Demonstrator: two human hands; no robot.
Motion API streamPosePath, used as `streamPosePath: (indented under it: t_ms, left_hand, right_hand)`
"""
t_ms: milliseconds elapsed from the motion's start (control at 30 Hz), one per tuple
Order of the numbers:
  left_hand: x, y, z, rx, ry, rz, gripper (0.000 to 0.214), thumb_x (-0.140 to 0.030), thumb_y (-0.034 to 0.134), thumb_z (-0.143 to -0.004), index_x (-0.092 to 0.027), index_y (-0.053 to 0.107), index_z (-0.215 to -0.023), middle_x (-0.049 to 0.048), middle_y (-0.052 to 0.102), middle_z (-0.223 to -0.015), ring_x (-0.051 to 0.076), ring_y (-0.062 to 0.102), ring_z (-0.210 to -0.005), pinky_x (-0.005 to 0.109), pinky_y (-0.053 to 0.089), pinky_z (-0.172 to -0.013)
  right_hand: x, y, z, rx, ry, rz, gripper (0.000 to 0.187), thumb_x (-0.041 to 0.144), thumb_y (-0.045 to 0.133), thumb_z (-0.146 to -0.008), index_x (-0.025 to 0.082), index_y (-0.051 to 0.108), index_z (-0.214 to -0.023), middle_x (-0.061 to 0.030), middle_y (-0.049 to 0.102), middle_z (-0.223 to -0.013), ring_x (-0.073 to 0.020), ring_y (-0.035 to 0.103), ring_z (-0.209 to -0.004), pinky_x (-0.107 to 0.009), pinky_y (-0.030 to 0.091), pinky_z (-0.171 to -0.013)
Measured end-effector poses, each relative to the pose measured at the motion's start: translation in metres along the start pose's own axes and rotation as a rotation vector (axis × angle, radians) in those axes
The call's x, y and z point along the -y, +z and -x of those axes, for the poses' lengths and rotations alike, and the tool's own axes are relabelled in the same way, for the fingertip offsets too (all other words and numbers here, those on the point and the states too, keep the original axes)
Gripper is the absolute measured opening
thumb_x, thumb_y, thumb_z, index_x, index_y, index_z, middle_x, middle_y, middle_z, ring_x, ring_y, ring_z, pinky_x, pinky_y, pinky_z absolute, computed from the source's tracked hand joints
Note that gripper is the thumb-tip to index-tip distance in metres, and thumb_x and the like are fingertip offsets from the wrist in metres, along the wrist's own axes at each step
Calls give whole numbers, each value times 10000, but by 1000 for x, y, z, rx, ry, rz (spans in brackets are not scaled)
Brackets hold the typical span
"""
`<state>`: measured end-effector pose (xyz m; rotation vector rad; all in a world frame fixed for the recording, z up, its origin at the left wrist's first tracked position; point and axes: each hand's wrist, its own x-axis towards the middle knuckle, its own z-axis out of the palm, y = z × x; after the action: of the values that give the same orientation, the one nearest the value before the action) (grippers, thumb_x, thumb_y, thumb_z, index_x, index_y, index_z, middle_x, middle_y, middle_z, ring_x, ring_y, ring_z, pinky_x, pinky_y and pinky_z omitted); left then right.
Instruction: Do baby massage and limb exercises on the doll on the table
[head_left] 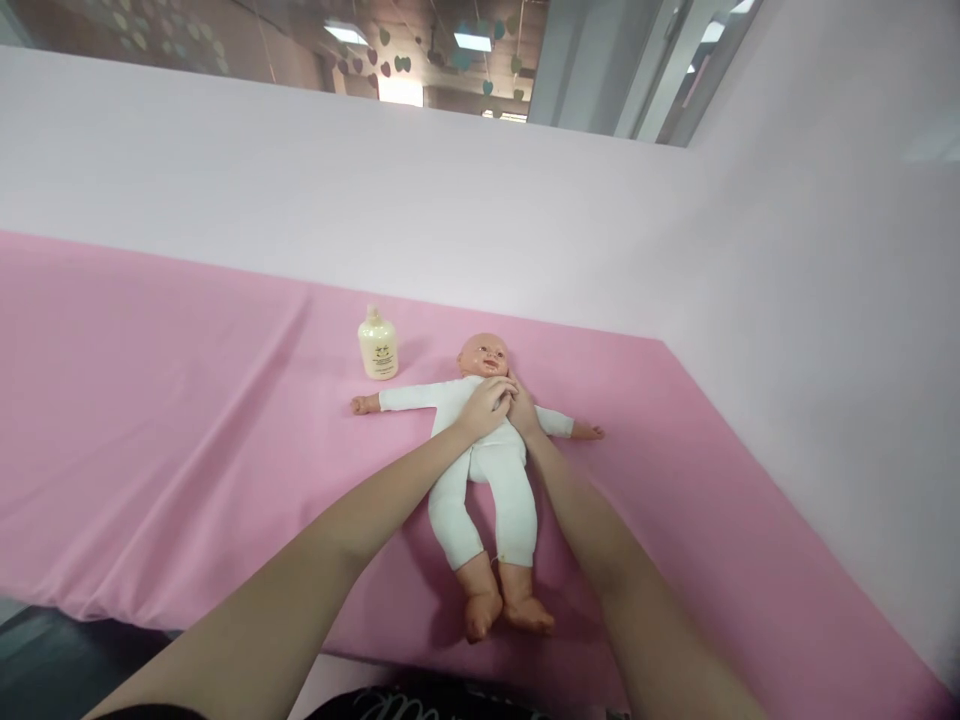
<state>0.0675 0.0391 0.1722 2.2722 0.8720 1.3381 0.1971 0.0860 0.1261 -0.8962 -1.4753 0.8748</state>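
A baby doll point(491, 470) in a white bodysuit lies on its back on the pink cloth point(187, 440), arms spread, bare feet toward me. My left hand point(486, 405) rests on the doll's upper chest just below the chin, fingers lying flat and curled over the collar. My right hand point(523, 410) lies beside it on the doll's right-side shoulder, fingers bent against the suit. Both hands touch each other at the neckline. Whether either pinches the fabric is hidden.
A cream-coloured lotion bottle point(378, 345) stands upright on the cloth, left of the doll's head. Pale walls point(825, 350) close the table at the back and right. The cloth's front edge point(90, 605) drops off at the lower left.
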Motion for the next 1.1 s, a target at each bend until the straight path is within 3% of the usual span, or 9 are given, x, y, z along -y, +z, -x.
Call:
streamPosePath:
  t_ms: [167, 300, 433, 533, 667, 800, 933, 1000, 1100]
  left_hand:
    - [0, -10, -2, -40, -177, 146, 241, -160, 512, -834, -188, 733, -924, 89, 733, -1004, 266, 659, -1039, 461, 474, -1067]
    - [2, -17, 4, -85, -211, 137, 235, -188, 491, -871, -180, 717, -934, 86, 730, -1022, 255, 658, -1092, 446, 468, -1088]
    - [3, -22, 26, -15, -151, -114, 323, -207, 459, -928, -167, 685, -1155, 115, 702, -1243, 243, 613, -1247, 446, 423, -1160]
    - [2, -25, 49, 28, -178, -391, 449, -293, 462, -981, -152, 574, -1392, 146, 552, -1512, 281, 421, -1483, 480, 299, -1250]
    - [-1, -28, 71, 109, -273, -583, 561, -353, 360, -1031, -171, 413, -1559, 106, 386, -1652, 280, 290, -1562, 478, 255, -1266]
    - [2, -29, 73, 142, -263, -626, 576, -313, 309, -1030, -160, 391, -1579, 93, 351, -1667, 264, 264, -1573, 467, 241, -1269]
    - [12, -30, 71, 175, -253, -582, 571, -260, 293, -1023, -160, 408, -1573, 93, 355, -1665, 252, 272, -1570, 463, 240, -1270]
    - [15, -31, 71, 181, -229, -555, 575, -275, 332, -1021, -165, 395, -1581, 102, 359, -1663, 255, 267, -1572, 469, 238, -1270]
    - [14, -32, 71, 178, -199, -521, 585, -246, 359, -1009, -172, 378, -1589, 112, 365, -1659, 242, 274, -1569, 476, 233, -1273]
  right_hand:
    - [4, -7, 32, -18, -16, 123, 514, 495, 594, -876, 217, 671, -1301, -95, 645, -1412, -288, 507, -1405, -478, 260, -1264]
    - [9, -13, 57, 0, 16, 158, 662, 595, 616, -873, 221, 598, -1419, -77, 495, -1575, -259, 375, -1514, -437, 165, -1304]
    - [25, -16, 92, 100, 144, 149, 825, 686, 525, -916, 241, 380, -1595, -27, 253, -1705, -216, 196, -1596, -397, 109, -1318]
    - [41, -18, 123, 190, 194, 192, 845, 661, 462, -965, 251, 198, -1655, 6, 87, -1734, -206, 67, -1616, -419, 114, -1319]
    - [64, -12, 147, 201, 168, 421, 709, 576, 300, -1042, 217, 236, -1650, -26, 113, -1730, -242, 16, -1616, -501, 73, -1318]
    - [85, 17, 147, 265, 56, 684, 692, 540, 261, -1059, 163, 275, -1638, -98, 213, -1705, -293, 92, -1611, -558, 76, -1301]
    - [95, 49, 131, 255, -65, 881, 834, 596, 287, -1042, -7, 234, -1616, -214, 214, -1681, -329, 127, -1604, -541, 83, -1298]
    - [96, 55, 118, 251, -86, 917, 789, 558, 264, -1057, 11, 219, -1624, -200, 221, -1684, -309, 152, -1602, -516, 126, -1294]
    - [93, 53, 95, 252, -107, 932, 642, 473, 250, -1082, 146, 272, -1634, -125, 253, -1693, -267, 184, -1599, -508, 169, -1282]
